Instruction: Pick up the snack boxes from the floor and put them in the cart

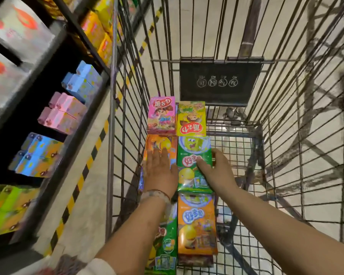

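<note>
Several snack boxes lie flat in two rows on the floor of the wire cart (252, 139). At the far end sit a pink box (161, 116) and a yellow box (191, 119). My left hand (160, 171) rests flat, fingers straight, on an orange box (160, 144). My right hand (216, 171) holds the right edge of a green box (193, 155), thumb on its top face and fingers curled round its side. Nearer me lie another orange box (196, 225) and a green box (167, 249), partly under my left forearm.
Dark shelves (54, 108) on the left hold blue, pink, orange and green boxes (81, 81). A yellow-black striped line (83, 171) runs along the floor between shelf and cart. The cart's black child-seat flap (218, 82) stands at its far end. The cart's right half shows bare wire.
</note>
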The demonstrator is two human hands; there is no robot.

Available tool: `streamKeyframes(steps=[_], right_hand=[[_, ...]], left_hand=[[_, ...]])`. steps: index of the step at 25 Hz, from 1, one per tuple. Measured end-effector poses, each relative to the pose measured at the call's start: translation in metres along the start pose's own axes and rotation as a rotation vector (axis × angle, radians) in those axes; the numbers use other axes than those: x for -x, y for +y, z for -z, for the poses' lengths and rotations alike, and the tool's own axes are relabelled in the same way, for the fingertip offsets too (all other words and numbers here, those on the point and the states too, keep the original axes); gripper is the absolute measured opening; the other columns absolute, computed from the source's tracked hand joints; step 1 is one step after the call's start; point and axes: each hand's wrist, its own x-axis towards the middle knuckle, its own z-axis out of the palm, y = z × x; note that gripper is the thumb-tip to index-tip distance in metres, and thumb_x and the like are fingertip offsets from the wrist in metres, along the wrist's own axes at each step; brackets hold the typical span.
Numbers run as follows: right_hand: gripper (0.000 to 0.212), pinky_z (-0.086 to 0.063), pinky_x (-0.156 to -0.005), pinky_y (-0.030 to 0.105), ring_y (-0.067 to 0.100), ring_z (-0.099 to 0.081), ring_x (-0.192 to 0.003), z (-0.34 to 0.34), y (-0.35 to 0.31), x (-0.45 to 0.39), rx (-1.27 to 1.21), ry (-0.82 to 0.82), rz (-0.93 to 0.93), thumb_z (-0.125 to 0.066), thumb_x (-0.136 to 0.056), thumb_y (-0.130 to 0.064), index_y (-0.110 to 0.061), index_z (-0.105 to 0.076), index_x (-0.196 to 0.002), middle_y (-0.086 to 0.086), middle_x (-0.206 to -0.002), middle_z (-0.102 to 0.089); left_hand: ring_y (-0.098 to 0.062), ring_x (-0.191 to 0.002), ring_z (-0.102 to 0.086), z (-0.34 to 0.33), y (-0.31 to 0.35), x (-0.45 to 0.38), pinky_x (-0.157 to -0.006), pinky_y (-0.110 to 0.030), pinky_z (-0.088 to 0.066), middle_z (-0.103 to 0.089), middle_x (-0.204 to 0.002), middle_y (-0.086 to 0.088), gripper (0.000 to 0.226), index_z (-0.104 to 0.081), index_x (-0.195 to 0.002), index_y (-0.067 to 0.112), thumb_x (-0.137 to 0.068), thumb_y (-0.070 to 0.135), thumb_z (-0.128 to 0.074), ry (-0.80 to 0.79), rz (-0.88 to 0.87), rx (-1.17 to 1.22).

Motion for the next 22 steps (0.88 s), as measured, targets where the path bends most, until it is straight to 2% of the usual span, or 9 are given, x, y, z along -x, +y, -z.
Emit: streamKeyframes(steps=[2, 4, 7, 10, 12, 15, 17, 19, 22], right_hand=[[0.033, -0.043, -0.081, 0.028, 0.019, -0.056, -0.102, 0.007, -0.002, 0.004, -0.029, -0.094, -0.002, -0.064, -0.089, -0.029, -0.025, -0.052, -0.119, -0.002, -0.112, -0.056], [0.035, -0.047, -0.088, 0.032, 0.017, -0.056, -0.106, 0.013, -0.006, 0.009, -0.052, -0.150, -0.014, -0.062, -0.090, -0.030, -0.031, -0.047, -0.121, -0.005, -0.116, -0.054], [0.051, -0.046, -0.096, 0.041, 0.024, -0.053, -0.116, 0.023, -0.017, 0.014, -0.003, -0.136, -0.037, -0.059, -0.090, -0.035, -0.023, -0.040, -0.137, -0.001, -0.129, -0.052], [0.050, -0.042, -0.092, 0.032, 0.020, -0.050, -0.115, 0.043, -0.047, 0.022, 0.071, -0.092, 0.010, -0.056, -0.093, -0.029, -0.016, -0.040, -0.138, 0.002, -0.132, -0.049], [0.044, -0.037, -0.082, 0.023, 0.013, -0.048, -0.106, 0.062, -0.081, 0.033, 0.122, -0.108, 0.098, -0.055, -0.095, -0.025, -0.015, -0.044, -0.136, -0.002, -0.127, -0.049], [0.041, -0.040, -0.071, 0.011, 0.008, -0.055, -0.094, 0.097, -0.147, 0.059, 0.210, -0.132, 0.265, -0.056, -0.094, -0.017, -0.011, -0.048, -0.134, -0.001, -0.122, -0.054], [0.043, -0.036, -0.077, 0.002, 0.009, -0.054, -0.105, 0.120, -0.194, 0.083, 0.272, -0.157, 0.371, -0.055, -0.094, -0.014, -0.009, -0.046, -0.136, 0.004, -0.129, -0.052], [0.045, -0.034, -0.081, -0.001, 0.008, -0.047, -0.115, 0.143, -0.243, 0.119, 0.342, -0.202, 0.479, -0.054, -0.095, -0.018, -0.015, -0.042, -0.139, 0.003, -0.137, -0.047], [0.048, -0.037, -0.087, 0.005, 0.004, -0.045, -0.115, 0.165, -0.303, 0.181, 0.491, -0.237, 0.645, -0.053, -0.096, -0.028, -0.026, -0.039, -0.141, -0.003, -0.140, -0.044]], left_hand=[[-0.017, -0.145, 0.011, 0.002, 0.002, -0.003, -0.116, -0.034, 0.007, 0.011, -0.158, 0.000, 0.059, -0.006, -0.150, 0.021, -0.099, 0.033, -0.031, 0.007, 0.027, 0.053], [-0.018, -0.145, 0.008, 0.005, 0.003, -0.008, -0.117, -0.034, 0.004, 0.007, -0.158, -0.001, 0.059, -0.009, -0.150, 0.019, -0.098, 0.031, -0.035, 0.017, 0.035, 0.094], [-0.022, -0.145, -0.003, 0.021, 0.010, -0.010, -0.118, -0.035, -0.005, -0.006, -0.158, -0.005, 0.059, -0.018, -0.148, 0.014, -0.096, 0.025, -0.042, 0.044, 0.024, 0.140], [-0.025, -0.137, -0.028, 0.054, 0.021, -0.002, -0.111, -0.030, -0.024, -0.031, -0.150, -0.010, 0.051, -0.034, -0.142, 0.010, -0.093, 0.017, -0.047, 0.047, -0.098, 0.290], [-0.024, -0.129, -0.040, 0.089, 0.030, 0.009, -0.103, -0.027, -0.032, -0.043, -0.141, -0.008, 0.045, -0.041, -0.138, 0.013, -0.093, 0.014, -0.050, -0.041, -0.236, 0.359], [-0.011, -0.109, -0.053, 0.162, 0.038, 0.030, -0.089, -0.017, -0.040, -0.057, -0.125, -0.007, 0.035, -0.052, -0.128, 0.011, -0.093, 0.014, -0.053, -0.137, -0.405, 0.412], [-0.004, -0.095, -0.054, 0.221, 0.036, 0.052, -0.082, -0.012, -0.041, -0.060, -0.113, 0.002, 0.029, -0.057, -0.121, 0.016, -0.092, 0.018, -0.055, -0.122, -0.492, 0.343], [0.007, -0.088, -0.054, 0.282, 0.027, 0.083, -0.084, -0.013, -0.043, -0.057, -0.103, 0.016, 0.022, -0.057, -0.113, 0.028, -0.092, 0.022, -0.056, -0.073, -0.596, 0.245], [0.013, -0.093, -0.053, 0.360, 0.009, 0.140, -0.091, -0.016, -0.043, -0.050, -0.108, 0.028, 0.024, -0.046, -0.105, 0.046, -0.090, 0.030, -0.057, -0.037, -0.684, 0.191]])
